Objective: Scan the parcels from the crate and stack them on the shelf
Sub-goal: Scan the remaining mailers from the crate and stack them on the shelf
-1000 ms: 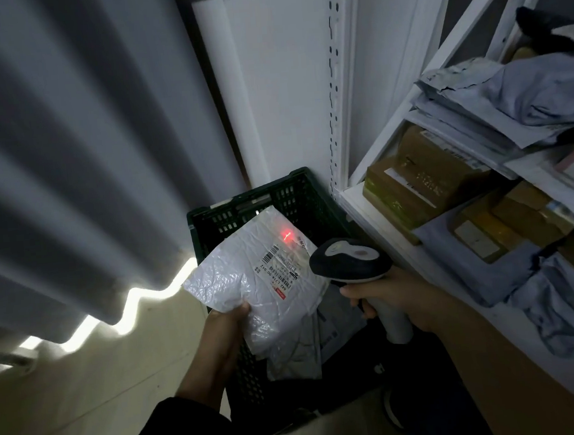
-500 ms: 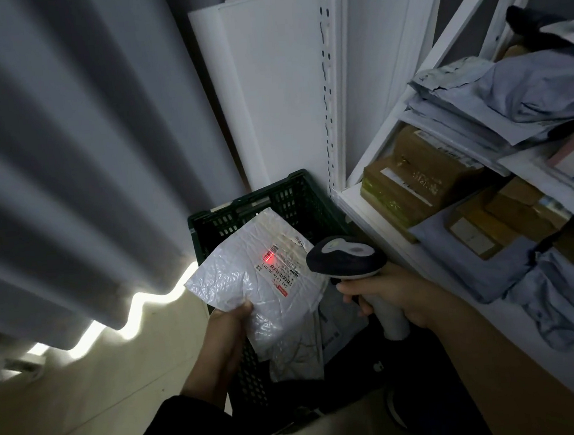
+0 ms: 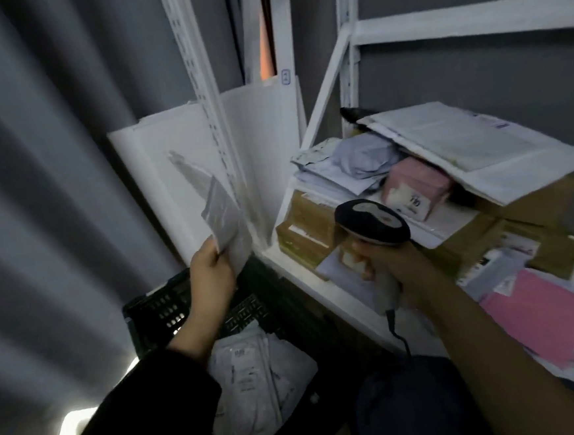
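My left hand (image 3: 211, 265) grips a white bubble-mailer parcel (image 3: 221, 215) by its lower edge and holds it raised, edge-on, above the dark green crate (image 3: 162, 309). More white parcels (image 3: 253, 374) lie inside the crate. My right hand (image 3: 391, 267) grips the handle of a black and grey barcode scanner (image 3: 372, 222), raised in front of the white shelf (image 3: 318, 283). The shelf holds stacked brown boxes (image 3: 305, 229), grey mailers (image 3: 360, 163), a pink parcel (image 3: 417, 186) and a large white envelope (image 3: 472, 147).
A white shelf upright (image 3: 211, 103) stands just behind the raised parcel. White boards (image 3: 158, 165) lean against the wall behind the crate. A grey curtain (image 3: 44, 202) hangs on the left. A flat pink mailer (image 3: 540, 317) lies on the shelf near my right forearm.
My left hand has lifted the white parcel up from over the crate towards the shelf and turned it edge-on. The scanner has risen and its red light is off the label. The view has tilted upward.
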